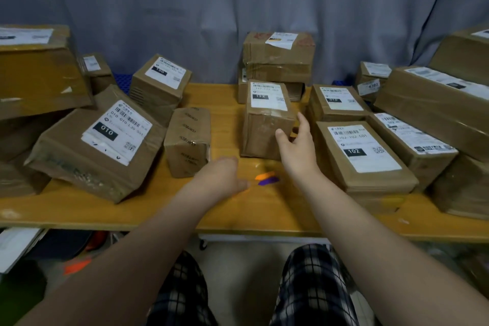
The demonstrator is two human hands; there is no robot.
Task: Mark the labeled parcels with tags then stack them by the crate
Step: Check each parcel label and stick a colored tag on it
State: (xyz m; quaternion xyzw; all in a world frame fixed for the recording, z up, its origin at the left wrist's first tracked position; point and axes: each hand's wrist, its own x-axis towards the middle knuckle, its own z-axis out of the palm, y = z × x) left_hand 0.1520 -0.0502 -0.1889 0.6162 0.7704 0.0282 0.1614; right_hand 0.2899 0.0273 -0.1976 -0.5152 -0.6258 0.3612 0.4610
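Cardboard parcels with white labels crowd a wooden table [232, 209]. The parcel labelled 122 [266, 119] stands upright at the centre. My right hand [296, 145] reaches to its lower right corner with fingers spread, thumb against the front face and fingers beside the right side. An orange tag [265, 175] and a purple tag [268, 181] lie on the table in front of that parcel. My left hand [225, 176] hovers just left of the tags, back upward; motion blur hides whether its fingertips touch them.
Parcel 010 [98, 145] leans at the left, next to a small unlabelled box [188, 140]. Parcel 102 [365, 156] and several others pile at the right. A two-box stack [277, 61] stands behind. Blue crate mesh [123, 82] shows at the back.
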